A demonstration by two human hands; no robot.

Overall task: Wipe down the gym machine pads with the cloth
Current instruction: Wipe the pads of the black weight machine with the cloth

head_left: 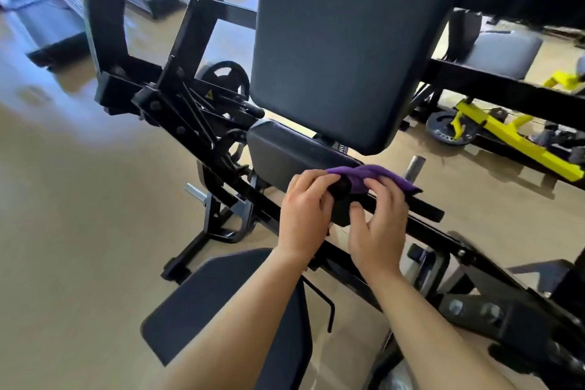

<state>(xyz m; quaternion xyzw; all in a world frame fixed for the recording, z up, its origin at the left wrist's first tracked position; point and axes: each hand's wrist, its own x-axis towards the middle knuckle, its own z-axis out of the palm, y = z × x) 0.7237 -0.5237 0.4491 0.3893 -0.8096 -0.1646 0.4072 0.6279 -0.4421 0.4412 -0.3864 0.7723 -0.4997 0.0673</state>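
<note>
A purple cloth [376, 177] is bunched at the near right edge of a small black pad [285, 149] on the gym machine. My left hand [305, 215] grips the cloth's left end and the pad's corner. My right hand [378, 222] pinches the cloth from the right, fingers curled over a black bar. Above them rises a large black back pad [342, 41]. A black seat pad [221, 310] lies below my forearms.
The black steel frame [177, 123] slants across the view with a weight plate [224, 79] behind it. A yellow machine [506, 136] sits on the floor at right beside a grey pad [503, 54]. Treadmills [47, 19] stand far left on the tan floor.
</note>
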